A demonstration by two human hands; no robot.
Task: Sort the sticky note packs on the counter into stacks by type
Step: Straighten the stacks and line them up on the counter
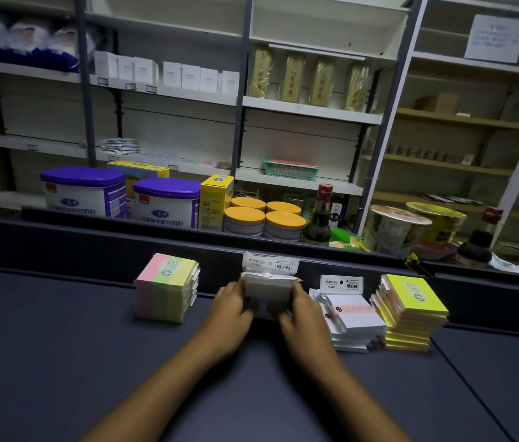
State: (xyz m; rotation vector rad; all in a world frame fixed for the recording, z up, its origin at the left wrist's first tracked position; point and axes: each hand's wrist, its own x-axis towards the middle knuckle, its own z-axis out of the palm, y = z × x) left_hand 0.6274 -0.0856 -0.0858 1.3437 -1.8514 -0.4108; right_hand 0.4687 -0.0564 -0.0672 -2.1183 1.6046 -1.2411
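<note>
I count four stacks along the raised back edge of the tabletop (60,362), centre frame. Left: one pink-green stack (165,290), bare tabletop at lower left. Centre: one white stack (267,295), gripped by my left hand (231,309) and right hand (299,314), fingers curled round its sides. Right: one white-pink stack (350,323) touching one yellow stack (411,314).

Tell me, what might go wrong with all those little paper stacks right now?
The white stack squeezed between the left hand and right hand looks tall and loose; its top packs could slide off. The white-and-pink stack beside it is fanned unevenly, so a nudge from the right hand might spill it. The yellow stack also leans, stepped toward the left.
</note>
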